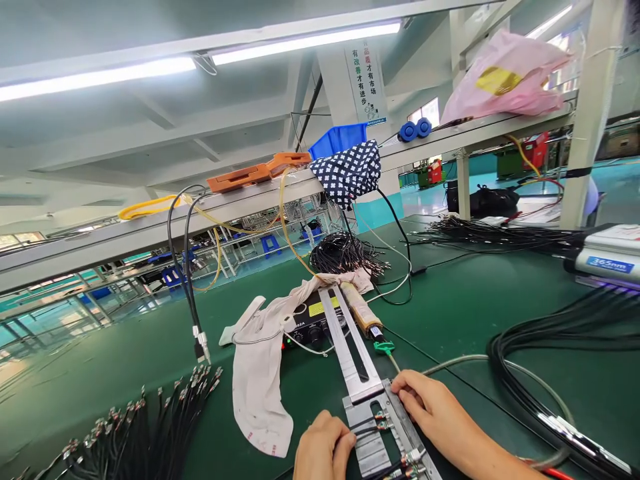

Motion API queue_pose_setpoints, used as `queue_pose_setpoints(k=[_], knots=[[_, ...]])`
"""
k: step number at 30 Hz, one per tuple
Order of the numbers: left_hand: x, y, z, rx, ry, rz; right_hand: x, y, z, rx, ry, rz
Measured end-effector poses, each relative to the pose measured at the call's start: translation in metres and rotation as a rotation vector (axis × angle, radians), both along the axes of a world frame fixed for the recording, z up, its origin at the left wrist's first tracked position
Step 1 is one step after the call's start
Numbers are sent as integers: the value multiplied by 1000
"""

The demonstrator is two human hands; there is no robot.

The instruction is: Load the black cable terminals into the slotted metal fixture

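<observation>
Left hand [324, 452] curled pinching a thin wire [369, 432], right hand [434, 415] fingertips pressing the metal jig [373, 427]; a tug may unseat the wire

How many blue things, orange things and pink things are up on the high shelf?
Blue: 3, a blue bin and two blue spools
Orange: 2, orange trays
Pink: 1, pink bag
Total: 6

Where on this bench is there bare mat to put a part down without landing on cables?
Bare green mat lies between the long metal jig and the thick black cable loop; a second patch sits left of the white cloth. Crowded: the black terminal-tipped wire bundle at lower left, and around both hands.
</observation>
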State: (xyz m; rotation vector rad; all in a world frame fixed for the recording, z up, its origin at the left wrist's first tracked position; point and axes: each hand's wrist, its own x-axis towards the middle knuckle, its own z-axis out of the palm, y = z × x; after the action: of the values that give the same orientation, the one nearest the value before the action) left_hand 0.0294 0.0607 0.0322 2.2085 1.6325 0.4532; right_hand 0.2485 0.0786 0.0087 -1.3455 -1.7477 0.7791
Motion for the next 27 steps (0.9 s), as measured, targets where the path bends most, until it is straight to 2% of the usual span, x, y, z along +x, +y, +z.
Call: queue_pose_setpoints(k=[5,11,17,25,27], knots=[[-1,2,-6,27,9,4,0,-1,0,8,-2,9],[0,1,-2,-44,-74,14,0,-5,3,24,-17,31],[2,0,-1,1,-30,-9,-1,-4,2,33,-33,34],[7,-1,1,-69,-187,60,-2,-13,11,75,-50,94],[9,-2,0,-40,-190,72,-3,-16,12,71,-82,119]])
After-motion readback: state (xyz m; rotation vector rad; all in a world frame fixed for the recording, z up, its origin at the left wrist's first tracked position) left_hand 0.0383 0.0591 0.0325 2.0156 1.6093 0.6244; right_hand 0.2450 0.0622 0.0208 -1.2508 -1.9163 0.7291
